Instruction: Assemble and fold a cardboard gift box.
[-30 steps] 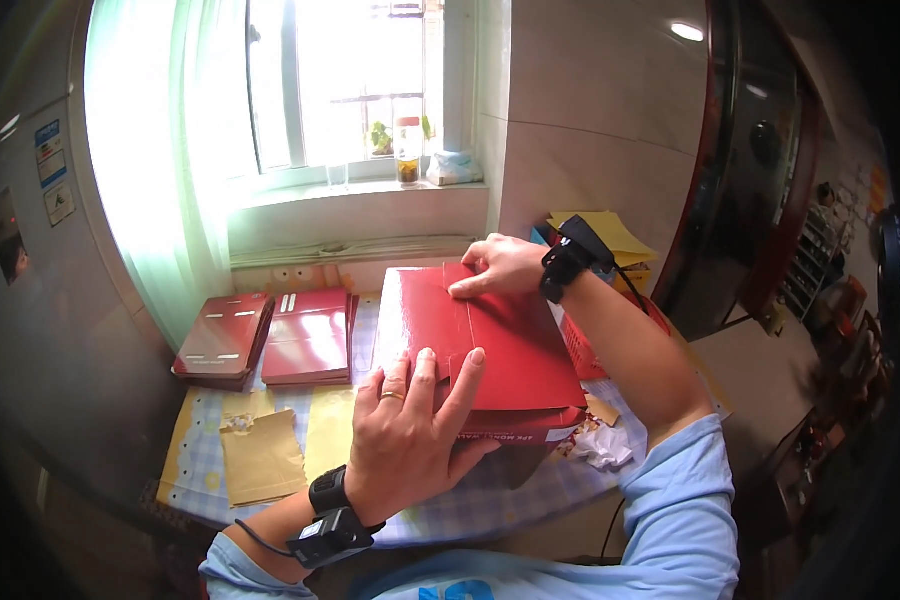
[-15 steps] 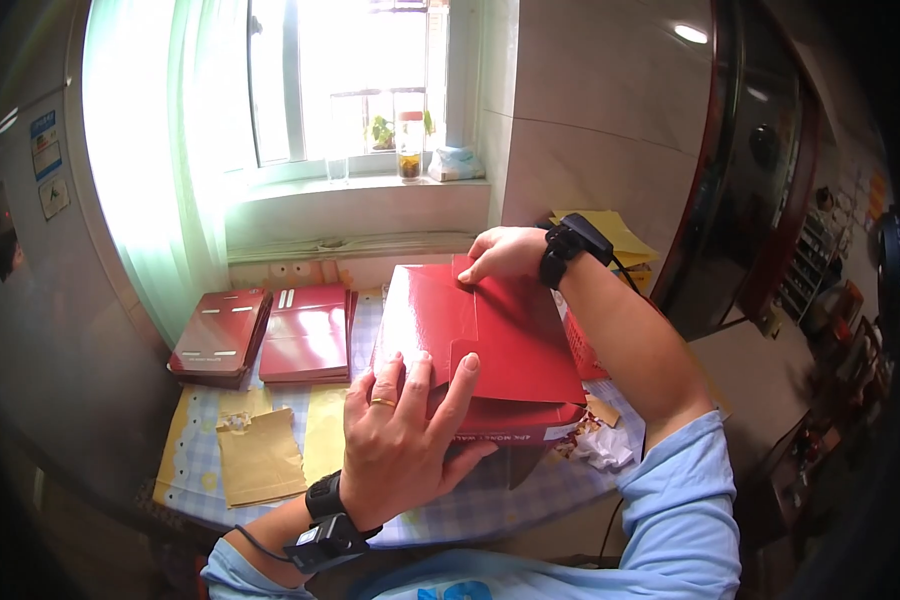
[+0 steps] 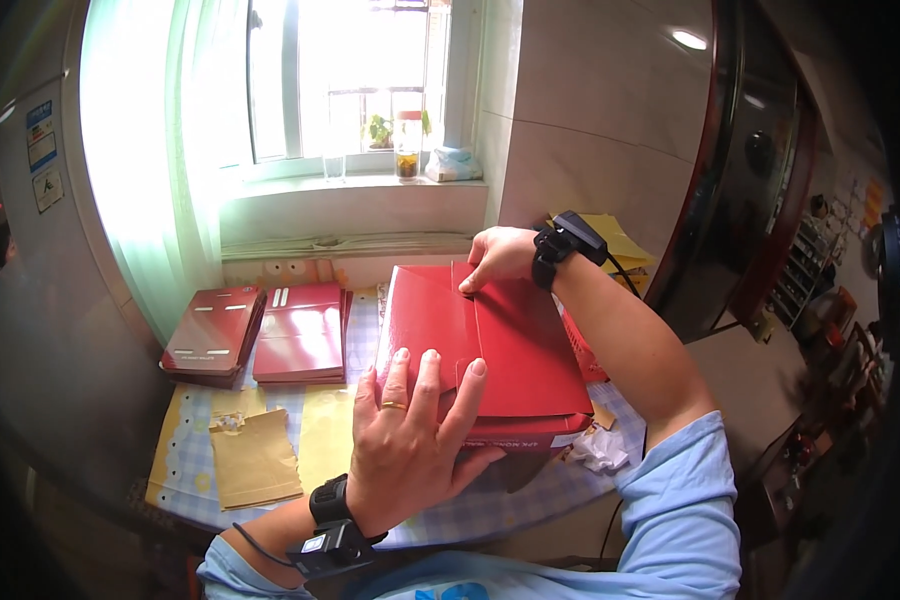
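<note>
A glossy red cardboard box (image 3: 530,360) stands on the table in front of me, its top made of overlapping flaps that meet along a seam. My left hand (image 3: 410,440) lies on the near left of the top, fingers spread and stretched out, its thumb by the near side. At the far edge, my right hand (image 3: 500,262) presses its thumb down near the seam's far end, while its other fingers curl over the edge, partly hidden. Each wrist wears a black strap with a small device. The box's far side is out of sight.
Two stacks of flat red cardboard pieces, a left one (image 3: 210,330) and a right one (image 3: 300,330), lie on the checked tablecloth (image 3: 510,515). Torn brown paper (image 3: 255,460) is near the left edge, crumpled white paper (image 3: 600,450) right of the box. A red basket (image 3: 582,345) shows behind my right forearm.
The flap edge under my left fingertips now lies flatter against the top. My right thumb has pressed slightly lower at the seam's far end. Both hands stay in nearly the same places.
</note>
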{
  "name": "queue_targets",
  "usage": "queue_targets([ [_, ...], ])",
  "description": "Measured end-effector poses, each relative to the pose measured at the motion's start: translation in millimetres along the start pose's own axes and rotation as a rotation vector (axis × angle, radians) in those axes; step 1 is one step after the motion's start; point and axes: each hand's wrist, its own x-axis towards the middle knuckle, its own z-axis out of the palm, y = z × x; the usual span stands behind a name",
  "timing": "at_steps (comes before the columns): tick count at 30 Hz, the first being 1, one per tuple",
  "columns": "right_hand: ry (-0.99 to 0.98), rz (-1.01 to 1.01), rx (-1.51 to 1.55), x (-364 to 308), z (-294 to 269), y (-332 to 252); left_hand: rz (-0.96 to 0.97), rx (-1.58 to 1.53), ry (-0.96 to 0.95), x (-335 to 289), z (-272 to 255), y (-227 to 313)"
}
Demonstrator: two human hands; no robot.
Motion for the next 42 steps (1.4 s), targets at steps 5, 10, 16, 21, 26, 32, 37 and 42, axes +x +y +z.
queue_targets([
  [5, -0.014, -0.06, -0.079, -4.1, 2.2, -1.0, 0.023, -0.037, -0.025, 5.1, -0.5, 2.0],
  [10, 0.035, -0.117, -0.102, -20.8, 9.0, -0.2, 0.029, -0.09, -0.02, 7.8, -2.4, -1.4],
  [16, 0.108, -0.187, -0.017, -24.5, 17.6, 5.9, 0.068, -0.095, -0.048, 10.4, 0.8, -4.8],
  [21, 0.084, -0.134, -0.061, -27.2, 28.4, 6.1, 0.092, -0.094, -0.034, 9.8, 3.2, -6.8],
  [26, 0.134, -0.086, -0.199, -36.1, 42.4, -1.5, 0.052, -0.137, -0.055, 10.0, 0.1, -8.1],
  [32, 0.093, -0.044, -0.213, -35.6, 38.7, -18.7, 0.031, -0.167, -0.177, 10.7, -19.9, -11.1],
  [37, 0.1, -0.034, -0.213, -37.1, 42.1, -24.9, 0.126, -0.202, -0.195, 10.3, -27.5, -15.7],
  [42, 0.133, -0.06, -0.182, -42.2, 44.9, -21.4, 0.406, -0.328, -0.129, 15.5, -15.7, -10.4],
])
